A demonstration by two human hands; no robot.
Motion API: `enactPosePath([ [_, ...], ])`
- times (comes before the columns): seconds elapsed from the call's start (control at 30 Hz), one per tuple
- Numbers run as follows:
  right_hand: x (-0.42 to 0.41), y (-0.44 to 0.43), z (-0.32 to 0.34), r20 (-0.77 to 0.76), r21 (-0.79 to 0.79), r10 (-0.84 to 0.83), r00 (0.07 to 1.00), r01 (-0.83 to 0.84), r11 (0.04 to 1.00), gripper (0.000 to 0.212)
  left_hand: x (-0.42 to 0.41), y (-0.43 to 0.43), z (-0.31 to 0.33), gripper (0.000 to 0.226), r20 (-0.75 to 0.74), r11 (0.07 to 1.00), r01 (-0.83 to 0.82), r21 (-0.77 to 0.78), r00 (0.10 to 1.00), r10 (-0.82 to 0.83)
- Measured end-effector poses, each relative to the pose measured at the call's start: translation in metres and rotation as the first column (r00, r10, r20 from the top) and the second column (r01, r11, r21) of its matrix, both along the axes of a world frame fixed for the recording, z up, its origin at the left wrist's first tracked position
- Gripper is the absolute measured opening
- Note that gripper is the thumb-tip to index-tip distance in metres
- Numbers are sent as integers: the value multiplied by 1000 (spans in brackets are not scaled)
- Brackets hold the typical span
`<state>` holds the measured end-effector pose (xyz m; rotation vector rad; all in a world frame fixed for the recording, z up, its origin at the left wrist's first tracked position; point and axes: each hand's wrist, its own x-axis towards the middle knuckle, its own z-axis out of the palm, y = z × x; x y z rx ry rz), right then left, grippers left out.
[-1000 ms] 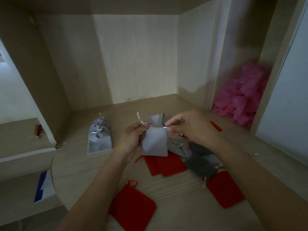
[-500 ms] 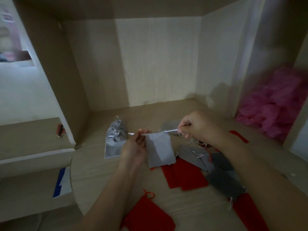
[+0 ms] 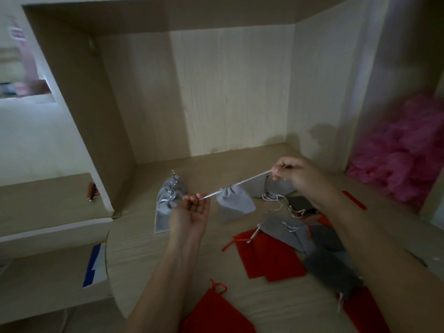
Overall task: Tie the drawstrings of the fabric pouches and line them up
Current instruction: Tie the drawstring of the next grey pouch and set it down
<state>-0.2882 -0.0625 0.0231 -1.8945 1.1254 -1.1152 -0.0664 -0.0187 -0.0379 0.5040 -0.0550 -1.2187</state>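
A light grey pouch [image 3: 234,203] hangs above the wooden table [image 3: 144,248], its mouth gathered shut. Silver drawstrings [image 3: 247,180] run taut from it to both sides. My left hand [image 3: 192,210] pinches the left string end, palm turned up. My right hand [image 3: 295,175], higher and further right, pinches the other end. Tied grey pouches [image 3: 168,203] stand grouped just left of my left hand. Flat pouches lie loose to the right: grey ones [image 3: 286,233], red ones [image 3: 269,255] and a dark grey one [image 3: 331,272].
The table sits in a wooden alcove with a back wall [image 3: 216,92]. A pink fluffy heap [image 3: 403,150] fills the compartment at right. One red pouch [image 3: 216,311] lies at the front edge. On the lower left shelf rests a small brown object [image 3: 92,191].
My hands have pulled apart, the right one going up and to the right. The strings have drawn out longer and the pouch's mouth has bunched closed.
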Motion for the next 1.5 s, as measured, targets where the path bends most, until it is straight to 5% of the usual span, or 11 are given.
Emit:
enactPosePath([
  [0.17, 2, 2, 3, 479, 316, 139, 867, -318, 894, 23, -12, 7, 3, 30, 278, 992, 125, -21, 954, -115],
  [0.23, 6, 10, 4, 513, 320, 195, 836, -397, 860, 24, -20, 11, 5, 25, 426, 985, 174, 22, 889, -166],
  [0.4, 25, 25, -1, 368, 221, 363, 856, -460, 860, 7, -38, 17, 6, 27, 725, 971, 219, 95, 653, -218],
  [0.6, 47, 32, -14, -46, 25, 213, 976, -212, 977, 7, -39, 27, 8, 29, 790, 921, 375, 107, 530, -308],
  [0.77, 52, 33, -21, -117, -120, 138, 983, -152, 981, 7, -37, 29, 10, 20, 746, 871, 482, 92, 547, -381],
  [0.97, 53, 31, -20, -117, -235, 109, 987, -134, 963, 10, -34, 30, 17, 33, 613, 812, 583, -34, 654, -444],
  [1.1, 48, 27, -19, -37, -122, 152, 988, -155, 980, 28, -33, 30, 15, 25, 673, 837, 543, -61, 642, -367],
  [1.33, 48, 33, -16, -36, -269, 90, 995, -96, 958, 7, -31, 28, 11, 33, 764, 886, 463, -19, 578, -286],
  [1.5, 54, 34, -19, -55, -9, 211, 976, -211, 977, 32, -26, 23, 12, 22, 636, 935, 339, -108, 746, -197],
])
